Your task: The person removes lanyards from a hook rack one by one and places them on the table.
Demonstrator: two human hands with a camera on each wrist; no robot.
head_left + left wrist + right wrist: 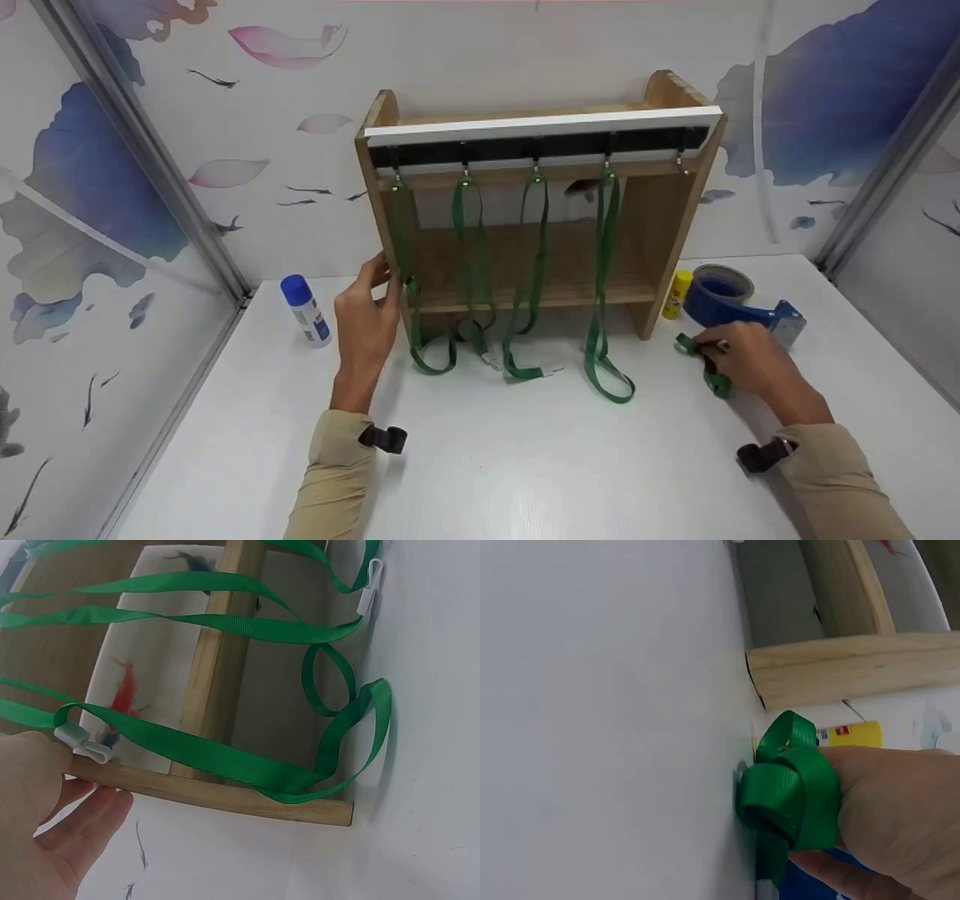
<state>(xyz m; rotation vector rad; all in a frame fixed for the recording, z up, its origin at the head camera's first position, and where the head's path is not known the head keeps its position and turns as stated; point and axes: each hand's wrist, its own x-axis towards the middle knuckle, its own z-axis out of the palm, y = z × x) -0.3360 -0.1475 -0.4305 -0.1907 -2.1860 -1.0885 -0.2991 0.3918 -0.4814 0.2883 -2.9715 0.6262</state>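
A wooden shelf (637,217) stands on the table, with a black strip (495,150) of hooks along its top front. Green lanyards (602,300) hang from four hooks; the rightmost hook (679,159) is bare. The left hand (366,322) holds the shelf's left side panel (225,793), fingers on the outer face and thumb towards the front, beside the leftmost lanyard. At the right, the right hand (754,360) pinches a bundled green lanyard (806,787) low over the table, right of the shelf's foot.
A blue-capped glue bottle (306,311) stands left of the shelf. To the right are a yellow glue stick (677,294) and a blue tape dispenser (739,311) with a tape roll, close behind the right hand. Patterned panels (495,67) enclose the table's back and sides.
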